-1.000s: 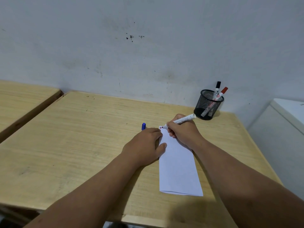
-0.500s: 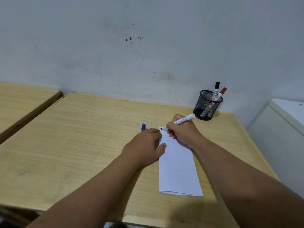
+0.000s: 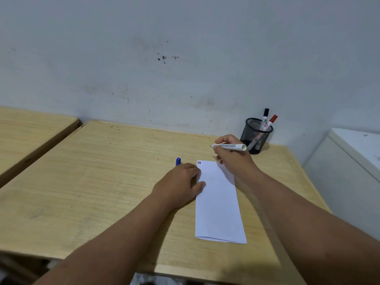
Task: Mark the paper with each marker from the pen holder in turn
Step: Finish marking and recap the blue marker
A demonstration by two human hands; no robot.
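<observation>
A folded white paper (image 3: 219,204) lies on the wooden table (image 3: 102,182), with small coloured marks (image 3: 199,162) at its far left corner. My left hand (image 3: 181,182) rests on the paper's left edge and grips a blue cap (image 3: 178,161) that sticks out past the fingers. My right hand (image 3: 232,159) holds an uncapped white marker (image 3: 229,146) lifted above the paper's far end, its tip pointing left. A black mesh pen holder (image 3: 257,136) stands at the far right with a black-capped marker (image 3: 265,117) and a red-capped marker (image 3: 271,121) in it.
A grey-white wall rises right behind the table. A second wooden table (image 3: 24,132) stands to the left across a narrow gap. A white cabinet (image 3: 349,171) stands close to the table's right edge.
My right hand has lifted the marker off the paper's far corner and moved it back and right toward the pen holder. The marks on the corner are now uncovered. My left hand stays put.
</observation>
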